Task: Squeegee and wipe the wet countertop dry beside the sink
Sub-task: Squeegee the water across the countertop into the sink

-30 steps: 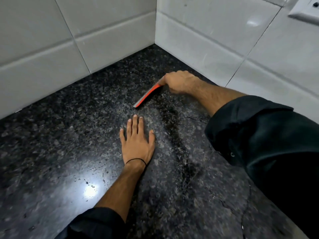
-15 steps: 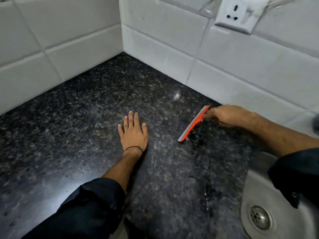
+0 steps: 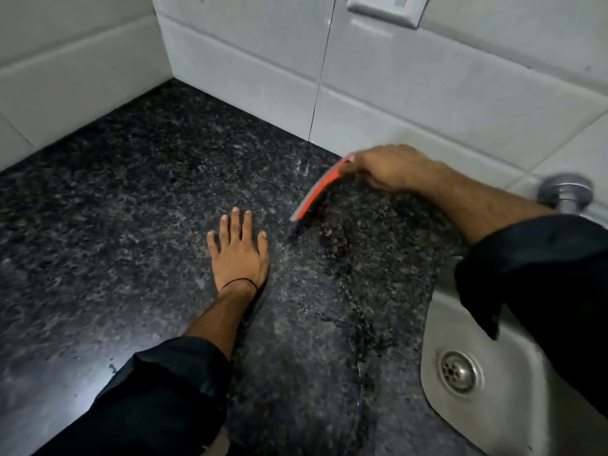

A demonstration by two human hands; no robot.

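The dark speckled granite countertop (image 3: 131, 209) fills the view. My right hand (image 3: 391, 167) is closed around the handle of an orange and grey squeegee (image 3: 317, 190), whose blade rests on the stone near the back wall. A darker wet film (image 3: 348, 258) spreads from the blade toward the sink (image 3: 437, 324). My left hand (image 3: 238, 251) lies flat on the counter, fingers spread, just left of the blade's near end. It holds nothing.
White tiled walls (image 3: 246, 60) meet in a corner at the back. A wall socket (image 3: 383, 9) sits above the squeegee. The steel sink has a drain (image 3: 459, 371) at the lower right, and a chrome tap base (image 3: 564, 190) stands at the right edge.
My right hand has dragged the squeegee from the back corner to the right, toward the sink. The view has swung right, bringing the sink and tap in. My left hand stayed flat.
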